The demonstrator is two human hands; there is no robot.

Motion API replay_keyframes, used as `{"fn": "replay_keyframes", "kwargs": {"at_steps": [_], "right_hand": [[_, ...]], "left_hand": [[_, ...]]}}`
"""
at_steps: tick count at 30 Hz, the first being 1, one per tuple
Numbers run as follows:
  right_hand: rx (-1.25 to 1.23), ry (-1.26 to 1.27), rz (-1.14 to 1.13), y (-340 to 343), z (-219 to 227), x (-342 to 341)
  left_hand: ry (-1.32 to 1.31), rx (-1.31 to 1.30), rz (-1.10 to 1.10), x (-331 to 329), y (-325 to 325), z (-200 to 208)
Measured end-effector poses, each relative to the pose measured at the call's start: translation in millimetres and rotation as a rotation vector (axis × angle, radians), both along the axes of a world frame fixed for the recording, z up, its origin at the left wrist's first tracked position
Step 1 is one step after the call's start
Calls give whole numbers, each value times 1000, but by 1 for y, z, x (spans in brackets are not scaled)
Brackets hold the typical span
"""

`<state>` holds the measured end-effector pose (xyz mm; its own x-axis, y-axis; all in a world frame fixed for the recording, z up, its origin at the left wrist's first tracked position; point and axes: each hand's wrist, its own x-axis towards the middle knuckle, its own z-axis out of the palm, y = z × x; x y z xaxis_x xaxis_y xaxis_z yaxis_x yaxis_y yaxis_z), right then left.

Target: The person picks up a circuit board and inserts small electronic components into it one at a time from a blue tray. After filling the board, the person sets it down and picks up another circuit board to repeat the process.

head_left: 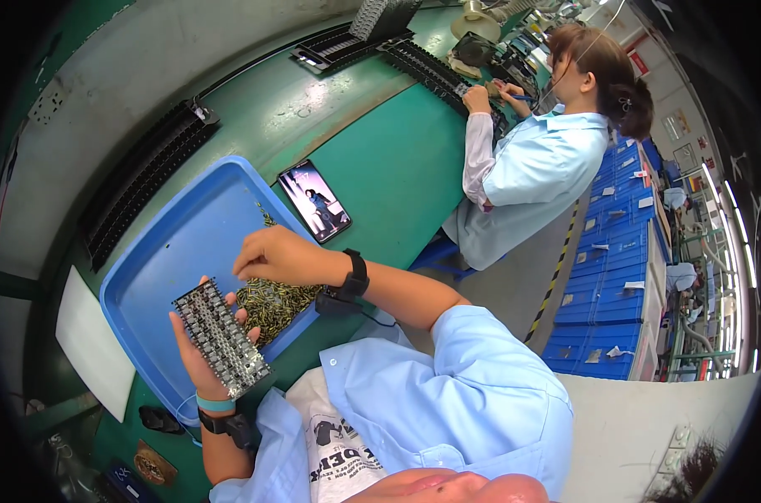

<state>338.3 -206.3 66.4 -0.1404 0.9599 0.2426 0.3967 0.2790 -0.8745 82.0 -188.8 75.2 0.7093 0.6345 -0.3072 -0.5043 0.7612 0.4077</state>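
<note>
Left hand (198, 362) — palm up, partly curled, thumb on one edge and fingertips on the other, grasping one circuit-board panel (221, 337), rectangular, black and silver, tilted above the near side of the blue plastic tray (158, 260). Forearm rising from the lower edge; turquoise band at the wrist.

Right hand (273, 256) — over the tray, beside the heap of small cylindrical components (273, 312); palm down, wrist bent, fingers curled toward the thumb; whether anything is pinched, cannot tell. Forearm entering from the right.
</note>
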Motion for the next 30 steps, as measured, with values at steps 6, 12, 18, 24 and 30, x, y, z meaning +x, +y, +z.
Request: {"fn": "replay_keyframes", "kwargs": {"at_steps": [6,12,18,24,30], "right_hand": [[100,42,18,44,-10,-1],[-156,304,10,91,-5,-68],[15,192,-261,98,-43,-113],[9,287,-159,141,-111,-214],[30,341,-81,159,-121,-232]], "left_hand": [[-30,1,4,-2,20,-13],[-65,-36,32,-52,52,-28],[-375,-35,-172,-72,117,-94],[-323,42,-65,-170,146,-139],[-272,46,14,-189,141,-136]]}}
